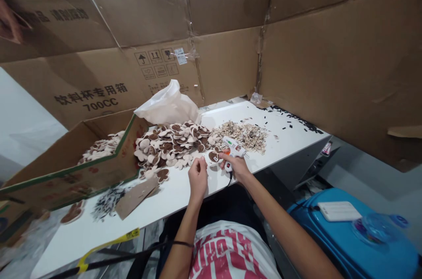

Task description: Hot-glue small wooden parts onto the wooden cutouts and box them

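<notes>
Evidently your right hand (234, 165) wraps the handle of the white plastic glue gun (234, 147), likely to keep its trigger under a finger. Your left hand (198, 178) sits apart, fingers pinched; whether they hold anything, I cannot tell. A rounded brown-and-cream piece (213, 156) lies between them on the smooth white table (290, 138). Soft-looking lobed pieces (171, 145) are heaped beyond, beside thin pale bits (245, 135), probably for easy reach.

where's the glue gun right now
In the head view, the glue gun is in the right hand, right of the left hand, near the pile of small pale pieces.
</notes>
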A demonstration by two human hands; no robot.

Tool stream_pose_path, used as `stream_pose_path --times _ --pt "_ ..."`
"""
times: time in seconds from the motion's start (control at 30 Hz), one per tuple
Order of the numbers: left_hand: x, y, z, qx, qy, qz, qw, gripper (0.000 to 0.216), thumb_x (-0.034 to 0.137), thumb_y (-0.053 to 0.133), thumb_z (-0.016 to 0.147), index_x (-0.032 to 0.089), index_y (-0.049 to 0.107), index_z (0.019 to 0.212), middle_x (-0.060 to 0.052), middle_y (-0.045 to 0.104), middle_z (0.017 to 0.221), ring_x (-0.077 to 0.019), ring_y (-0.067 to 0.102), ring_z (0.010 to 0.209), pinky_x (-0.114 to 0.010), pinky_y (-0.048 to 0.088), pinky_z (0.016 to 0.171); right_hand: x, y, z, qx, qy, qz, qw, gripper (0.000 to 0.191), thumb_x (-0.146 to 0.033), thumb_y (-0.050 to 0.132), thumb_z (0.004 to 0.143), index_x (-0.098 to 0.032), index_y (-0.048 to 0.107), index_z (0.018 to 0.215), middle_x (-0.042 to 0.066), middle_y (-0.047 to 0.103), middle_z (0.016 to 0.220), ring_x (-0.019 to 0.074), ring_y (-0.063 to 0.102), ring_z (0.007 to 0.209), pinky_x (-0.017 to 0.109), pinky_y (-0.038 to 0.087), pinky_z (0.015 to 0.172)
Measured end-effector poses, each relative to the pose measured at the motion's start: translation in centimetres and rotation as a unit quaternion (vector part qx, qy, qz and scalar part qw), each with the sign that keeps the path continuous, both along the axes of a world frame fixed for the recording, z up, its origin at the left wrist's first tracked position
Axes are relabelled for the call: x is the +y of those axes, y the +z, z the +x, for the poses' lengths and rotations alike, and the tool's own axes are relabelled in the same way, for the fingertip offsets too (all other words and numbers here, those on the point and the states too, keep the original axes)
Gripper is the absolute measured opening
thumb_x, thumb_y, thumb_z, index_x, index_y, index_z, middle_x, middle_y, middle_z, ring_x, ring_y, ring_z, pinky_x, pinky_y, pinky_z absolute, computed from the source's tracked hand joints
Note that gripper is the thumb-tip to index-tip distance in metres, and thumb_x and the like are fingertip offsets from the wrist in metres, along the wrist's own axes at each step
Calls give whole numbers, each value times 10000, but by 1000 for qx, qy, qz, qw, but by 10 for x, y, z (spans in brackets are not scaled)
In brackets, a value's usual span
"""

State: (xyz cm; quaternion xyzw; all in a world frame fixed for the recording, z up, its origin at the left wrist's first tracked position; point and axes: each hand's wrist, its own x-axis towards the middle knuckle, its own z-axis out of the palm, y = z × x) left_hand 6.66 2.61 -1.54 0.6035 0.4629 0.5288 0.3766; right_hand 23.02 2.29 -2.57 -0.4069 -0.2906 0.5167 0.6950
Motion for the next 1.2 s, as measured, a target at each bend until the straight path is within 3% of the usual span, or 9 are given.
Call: stream_pose_path --times 0.1,0.2,0.37,0.53,0.73,1.03,1.2 --pt "0 1 0 -14 26 28 999 357 538 694 932 205 606 838 4 588 780 -145 517 685 -259 430 655 0 0 0 1 2 3 1000 452 -404 958 617 -187 664 884 3 700 592 159 606 426 260 441 441" --pt "2 0 0 -57 57 38 996 379 487 826 824 214 595 950 -5 628 899 -139 553 708 -259 474 683 0 2 0 2 -2 0 1000 457 -409 959 608 -189 663 878 -1 692 586 160 599 418 264 445 433" --pt "3 0 1 -49 -23 3 999 336 508 749 886 199 694 1006 -65 713 963 -204 661 889 -292 516 781 -1 4 -1 -7 -2 -5 1000 470 -430 957 598 -195 665 881 -3 689 589 170 606 423 263 437 413" --pt "2 0 3 3 -88 -10 996 350 526 758 876 185 742 948 -40 716 840 -168 609 720 -271 465 677 -4 5 -1 -24 10 -1 1000 454 -438 951 621 -182 695 895 10 706 619 161 594 430 262 433 418" --pt "2 1 5 8 -88 -23 996 385 560 742 877 176 736 874 -18 658 747 -140 539 646 -250 403 602 -8 11 0 -27 40 -1 999 460 -451 951 621 -182 686 884 -11 659 536 160 579 425 256 434 427" --pt "2 1 5 12 -91 -25 995 421 572 719 894 178 647 765 20 549 649 -122 478 611 -234 358 574 -6 5 0 -32 55 2 998 472 -408 980 600 -190 696 908 -11 695 641 164 627 494 260 474 455" --pt "3 0 5 24 -100 -27 994 438 594 716 894 174 670 779 12 577 659 -121 467 595 -239 346 559 -5 1 0 -49 52 3 997 478 -392 986 597 -195 708 933 -16 696 668 164 630 506 269 484 474"
